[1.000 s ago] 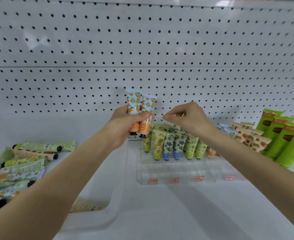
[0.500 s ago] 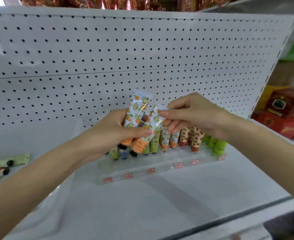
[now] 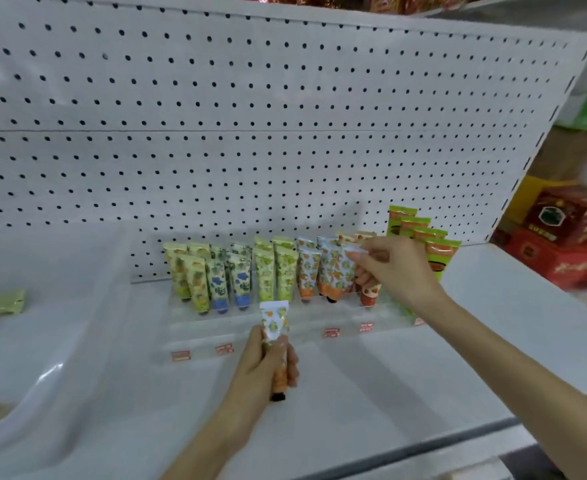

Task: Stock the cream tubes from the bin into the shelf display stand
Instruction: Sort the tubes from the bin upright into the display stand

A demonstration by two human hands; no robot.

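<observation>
Left hand (image 3: 264, 368) grips a white orange-print cream tube (image 3: 275, 323) on the near side of the clear plastic stand (image 3: 285, 337). Right hand (image 3: 396, 268) pinches a second orange-print tube (image 3: 337, 268) standing in it.

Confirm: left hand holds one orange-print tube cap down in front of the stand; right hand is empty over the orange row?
One error: the right hand is not empty. The head view shows it pinching the top edge of a second tube in the orange row of the display stand. The rest stands: left hand holds its orange-print tube cap down in front.
</observation>
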